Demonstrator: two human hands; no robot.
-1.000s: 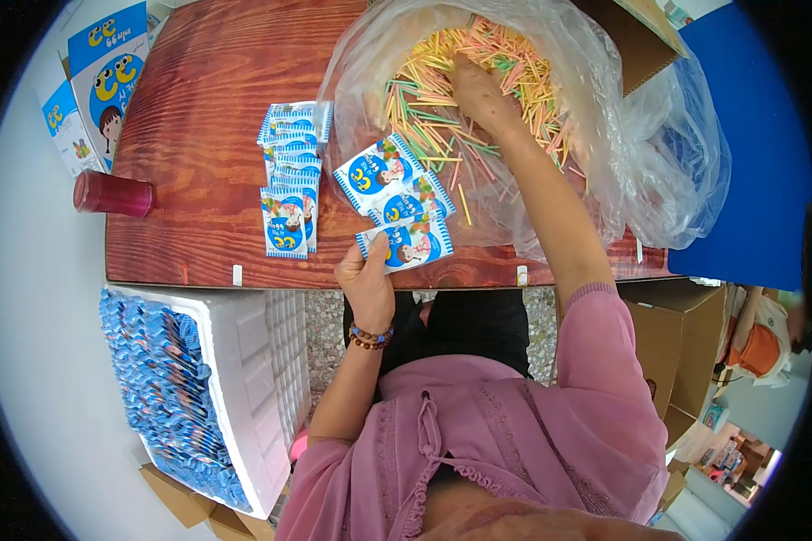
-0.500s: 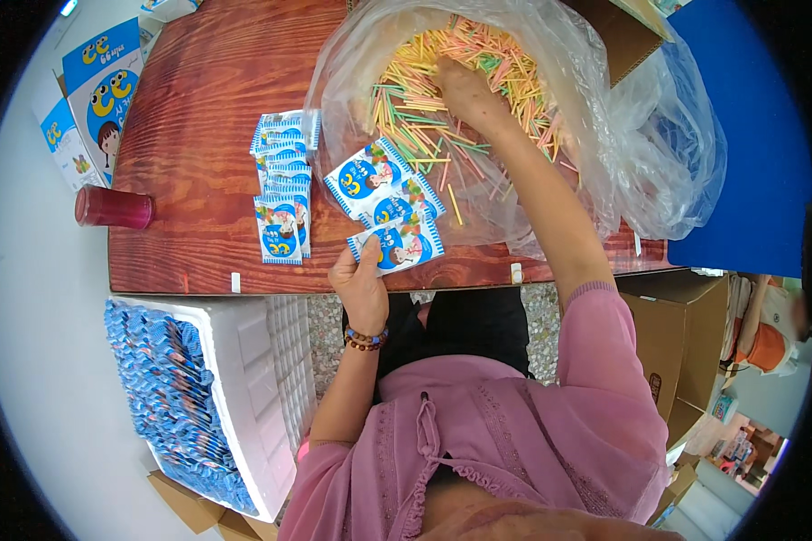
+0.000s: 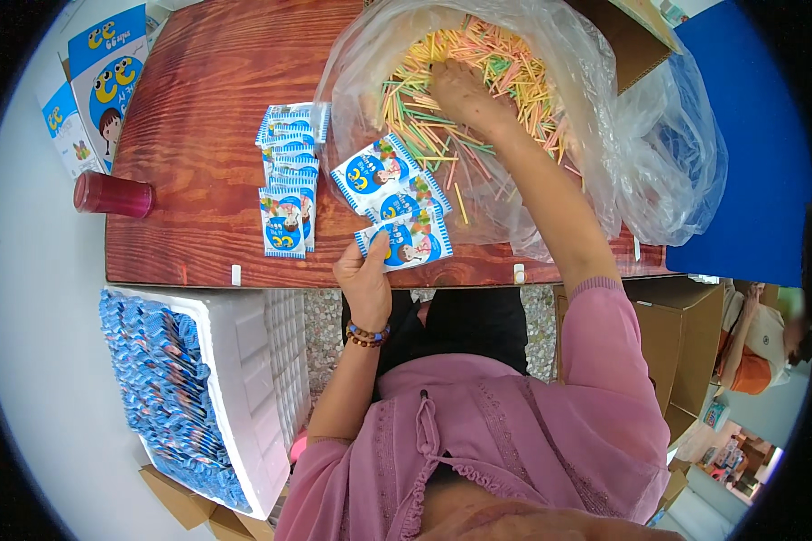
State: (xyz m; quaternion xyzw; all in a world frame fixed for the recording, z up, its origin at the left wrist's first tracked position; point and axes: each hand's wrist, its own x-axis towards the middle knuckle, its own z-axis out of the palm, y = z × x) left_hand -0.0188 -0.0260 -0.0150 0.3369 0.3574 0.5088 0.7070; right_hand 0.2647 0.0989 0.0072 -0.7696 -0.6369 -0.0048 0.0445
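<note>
My left hand (image 3: 364, 281) pinches the near edge of a small blue-and-white packet (image 3: 417, 242) between thumb and fingers. Two more packets (image 3: 374, 171) of the same kind lie just beyond it, partly overlapping. My right hand (image 3: 467, 95) reaches into a large clear plastic bag (image 3: 343, 68), palm down, with its fingers curled into a heap of thin pastel candy sticks (image 3: 514, 68). The fingertips are partly hidden among the sticks. To the left, an overlapping row of blue-and-white packets (image 3: 287, 216) lies on the wooden table (image 3: 198, 135).
A red-lidded jar (image 3: 113, 195) and printed boxes (image 3: 108, 99) stand at the left. Below the table edge is a white foam box (image 3: 244, 379) full of blue packets (image 3: 167, 388). Cardboard boxes (image 3: 677, 334) stand at the right; another person (image 3: 753, 338) sits beyond.
My right hand has shifted slightly within the stick heap, its fingers more curled. My left hand keeps its pinch on the packet. The whole view has shifted a little.
</note>
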